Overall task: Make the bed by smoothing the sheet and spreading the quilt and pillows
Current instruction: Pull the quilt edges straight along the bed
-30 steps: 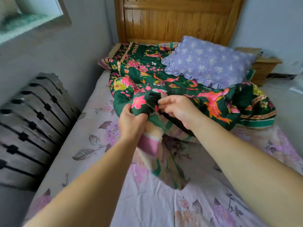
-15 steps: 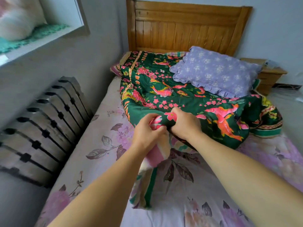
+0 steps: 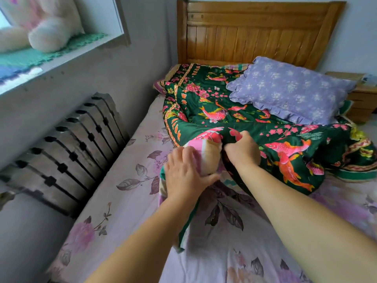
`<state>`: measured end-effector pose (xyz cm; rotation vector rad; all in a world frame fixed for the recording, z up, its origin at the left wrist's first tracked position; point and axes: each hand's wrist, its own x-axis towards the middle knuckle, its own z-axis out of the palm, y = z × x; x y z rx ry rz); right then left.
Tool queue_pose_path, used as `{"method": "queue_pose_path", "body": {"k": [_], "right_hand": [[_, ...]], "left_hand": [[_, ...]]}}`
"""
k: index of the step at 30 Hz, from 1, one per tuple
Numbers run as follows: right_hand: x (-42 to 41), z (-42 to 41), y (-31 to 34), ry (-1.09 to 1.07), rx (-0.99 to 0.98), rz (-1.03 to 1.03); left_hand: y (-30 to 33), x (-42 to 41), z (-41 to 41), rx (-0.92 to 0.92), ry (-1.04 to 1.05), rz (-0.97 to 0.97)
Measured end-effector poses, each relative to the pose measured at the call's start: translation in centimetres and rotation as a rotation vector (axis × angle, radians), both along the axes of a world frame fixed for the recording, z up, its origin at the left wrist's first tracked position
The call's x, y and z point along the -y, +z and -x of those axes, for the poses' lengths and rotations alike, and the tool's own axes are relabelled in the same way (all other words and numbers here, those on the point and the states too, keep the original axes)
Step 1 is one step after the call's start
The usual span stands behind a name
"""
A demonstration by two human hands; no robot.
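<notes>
Both hands grip the quilt point(image 3: 255, 119) edge at frame centre, left hand point(image 3: 184, 176) lower, right hand point(image 3: 242, 152) higher; quilt bulk lies bunched beyond, toward upper right.

A wooden bed point(image 3: 259, 31) with a slatted headboard carries a pale pink sheet point(image 3: 130, 201) printed with flowers and leaves, which covers the mattress. A dark green quilt point(image 3: 206, 105) with pink fish and blossoms lies bunched across the head end of the sheet, its striped underside turned up at the near edge. A lilac flowered pillow point(image 3: 289, 90) with a ruffled border rests on top of the quilt, close to the headboard.
</notes>
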<state>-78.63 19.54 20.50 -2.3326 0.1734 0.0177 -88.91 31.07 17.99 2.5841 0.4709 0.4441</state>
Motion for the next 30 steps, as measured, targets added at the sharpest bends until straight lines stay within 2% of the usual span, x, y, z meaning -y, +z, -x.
{"method": "queue_pose_path", "body": {"k": [2,3,6,7,10,15,19,22,27,30], "right_hand": [[0.2,0.1,0.3,0.012,0.010,-0.021],[0.1,0.3,0.4,0.033,0.013,-0.032],[-0.5,1.0,0.6,0.096,0.016,-0.036],[-1.0,1.4,0.7,0.116,0.021,-0.017],[-2.6,2.4,1.4,0.144,0.014,0.015],[-6.7,5.6,3.8,0.193,-0.005,-0.042],[-12.0,9.8,4.8,0.221,-0.039,-0.108],[-15.3,12.9,5.3,0.317,-0.103,-0.099],[-17.3,16.4,4.5,0.473,-0.333,-0.167],[-16.6,17.2,3.0,0.499,-0.464,-0.213]], "left_hand": [[-0.9,-1.1,0.2,-0.039,-0.029,-0.180],[-0.9,-1.7,0.1,-0.091,0.006,-0.170],[0.2,-4.1,-0.3,-0.171,0.168,0.153],[0.7,-5.0,-0.3,-0.132,0.201,0.197],[2.0,-6.9,0.1,0.036,0.248,0.165],[6.0,-11.0,1.5,0.226,0.336,0.169],[8.8,-16.8,4.6,0.318,0.287,-0.022],[9.4,-20.5,7.3,0.358,0.275,-0.134],[8.5,-24.5,10.1,0.443,0.203,-0.176],[6.2,-24.5,11.0,0.400,0.105,-0.275]]}}
